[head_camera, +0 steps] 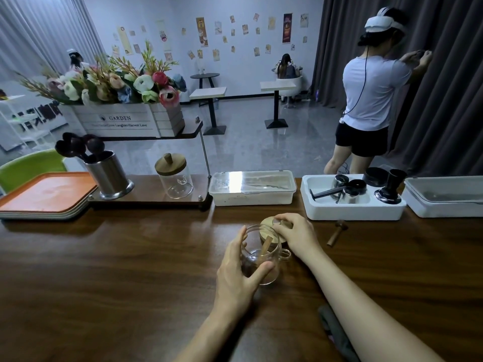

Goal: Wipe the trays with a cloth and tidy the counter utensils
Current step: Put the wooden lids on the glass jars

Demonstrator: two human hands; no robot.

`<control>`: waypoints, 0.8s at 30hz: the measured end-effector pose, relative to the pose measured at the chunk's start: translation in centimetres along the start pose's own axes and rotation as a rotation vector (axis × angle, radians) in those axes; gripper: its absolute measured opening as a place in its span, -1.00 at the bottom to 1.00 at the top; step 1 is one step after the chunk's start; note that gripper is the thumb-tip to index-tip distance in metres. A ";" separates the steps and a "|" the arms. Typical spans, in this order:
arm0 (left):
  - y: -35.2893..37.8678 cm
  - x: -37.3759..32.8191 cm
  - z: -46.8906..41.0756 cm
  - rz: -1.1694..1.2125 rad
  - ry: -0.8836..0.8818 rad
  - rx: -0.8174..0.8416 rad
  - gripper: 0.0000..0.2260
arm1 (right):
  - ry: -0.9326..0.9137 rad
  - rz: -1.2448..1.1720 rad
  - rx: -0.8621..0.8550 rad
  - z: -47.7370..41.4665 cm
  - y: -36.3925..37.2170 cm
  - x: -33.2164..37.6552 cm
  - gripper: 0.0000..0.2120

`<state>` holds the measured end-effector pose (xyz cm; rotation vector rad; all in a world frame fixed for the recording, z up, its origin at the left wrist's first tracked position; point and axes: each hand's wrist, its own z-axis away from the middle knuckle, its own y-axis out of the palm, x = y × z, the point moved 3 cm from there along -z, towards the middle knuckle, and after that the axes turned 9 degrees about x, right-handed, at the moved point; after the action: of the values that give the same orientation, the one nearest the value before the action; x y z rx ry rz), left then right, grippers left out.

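Left hand [239,273] grips glass jar [261,257]; right hand [294,235] holds wooden lid [269,226] above it

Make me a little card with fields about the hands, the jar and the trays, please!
left hand: grips the glass jar from the side
right hand: fingers hold the wooden lid just behind the jar's open mouth
inside jar: a wooden stick
trays: orange stack at the far left of the counter, untouched
cloth: grey, at the near edge beside the right forearm
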<state>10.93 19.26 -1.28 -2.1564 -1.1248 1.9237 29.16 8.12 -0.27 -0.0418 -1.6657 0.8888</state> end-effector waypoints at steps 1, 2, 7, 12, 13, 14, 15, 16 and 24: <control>0.0 0.0 0.0 -0.002 0.001 0.002 -0.19 | -0.007 -0.021 -0.008 0.0 -0.2 0.0 -0.77; -0.1 -0.1 0.0 -0.003 0.003 0.003 -0.18 | -0.016 -0.056 -0.027 -0.1 -0.6 0.1 -0.79; -0.2 -0.3 -0.1 0.018 0.015 0.005 -0.12 | -0.153 -0.242 -0.029 1.6 -3.5 4.5 -0.78; -0.1 0.5 -0.5 0.056 0.017 0.033 -0.06 | -0.256 -0.189 0.097 4.6 -3.6 7.8 -0.75; 0.0 0.7 -0.5 0.074 0.015 0.038 -0.07 | -0.263 -0.150 0.113 5.1 -3.4 8.2 -0.75; 0.1 0.9 -0.5 0.096 0.015 0.045 -0.10 | -0.270 -0.112 0.127 5.5 -3.0 8.5 -0.76; 0.1 1.0 -0.5 0.116 0.013 0.050 -0.15 | -0.275 -0.091 0.138 6.0 -2.7 8.7 -0.76; 0.2 1.1 -0.4 0.129 0.007 0.053 -0.20 | -0.274 -0.087 0.139 6.4 -2.3 8.8 -0.77; -0.3 1.0 -0.2 0.238 -0.002 0.104 0.02 | -0.258 0.001 0.046 8.5 -0.9 8.9 -0.76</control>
<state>10.98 20.13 -1.98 -2.3224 -0.7784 2.0246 19.54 7.31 7.40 0.1081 -1.8826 0.9646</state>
